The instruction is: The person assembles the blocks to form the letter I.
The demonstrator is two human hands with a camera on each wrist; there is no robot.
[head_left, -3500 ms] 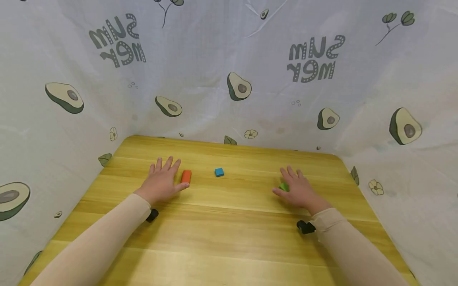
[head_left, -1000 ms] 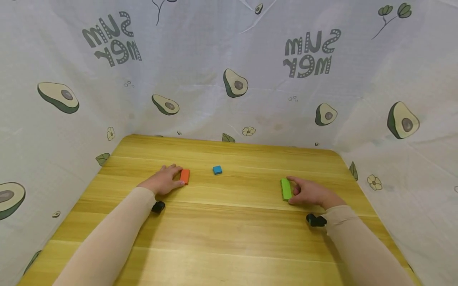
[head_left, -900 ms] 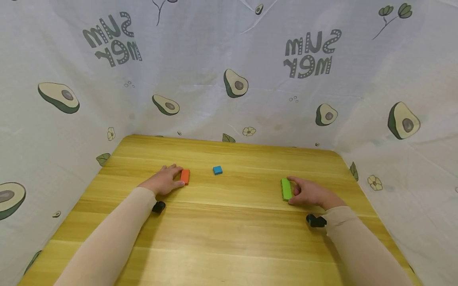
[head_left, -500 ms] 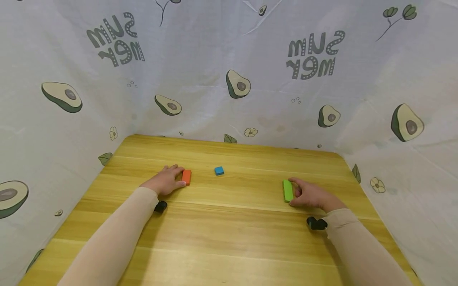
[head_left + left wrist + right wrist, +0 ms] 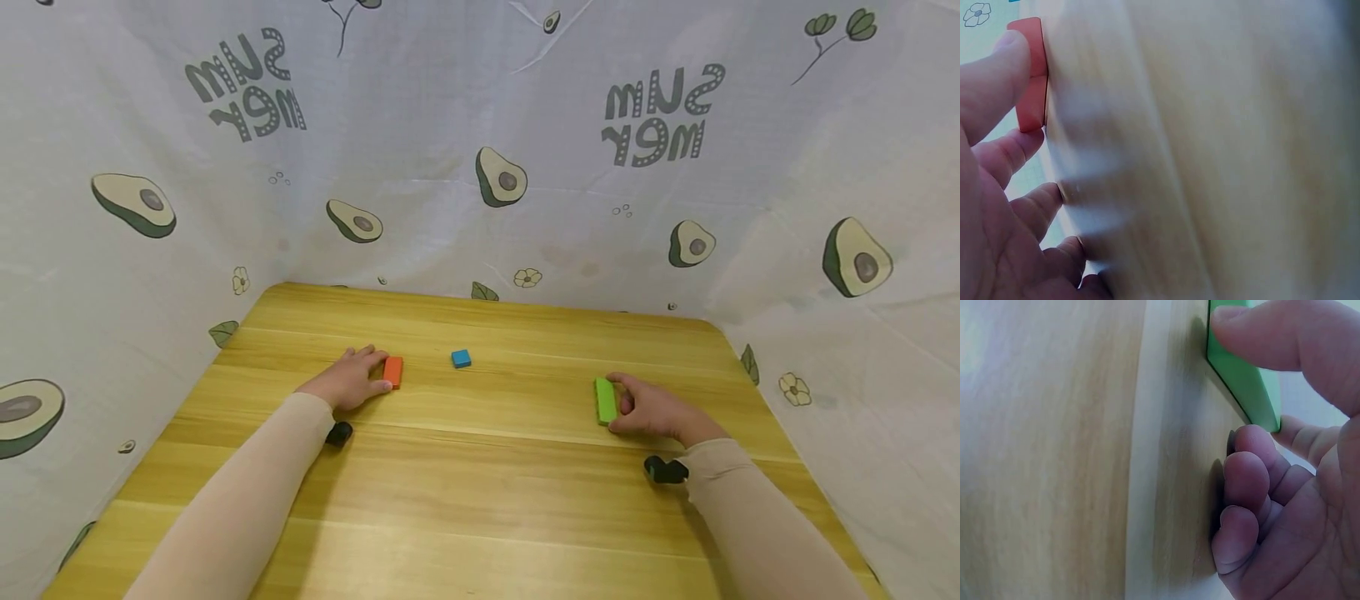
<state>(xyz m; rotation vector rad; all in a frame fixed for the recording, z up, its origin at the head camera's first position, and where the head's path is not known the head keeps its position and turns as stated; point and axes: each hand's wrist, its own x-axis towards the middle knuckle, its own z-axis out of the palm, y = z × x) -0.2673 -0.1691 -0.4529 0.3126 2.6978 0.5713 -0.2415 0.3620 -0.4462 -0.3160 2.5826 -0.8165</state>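
An orange-red block [image 5: 393, 373] lies on the wooden table, left of the middle in the head view. My left hand [image 5: 345, 379] pinches its two ends between thumb and index finger. In the left wrist view the thumb covers part of the red block [image 5: 1035, 100], and the other fingers reach down to the table. On the right, a longer bright green block [image 5: 605, 402] is pinched end to end by the thumb and index finger of my right hand [image 5: 656, 408]. The right wrist view shows the green block [image 5: 1249, 384] on the wood, with the remaining fingers curled beneath the palm.
A small blue block [image 5: 461, 358] sits between the two hands, closer to the red one. The wooden table [image 5: 465, 500] ends at a white curtain [image 5: 420, 125] printed with avocados, which surrounds its back and sides. Dark wrist cameras hang below both wrists.
Both hands were spread flat above the blocks 3.5 seconds ago; since then thumbs and index fingers have taken hold of the red and green blocks. Over the last second, neither block has visibly moved.
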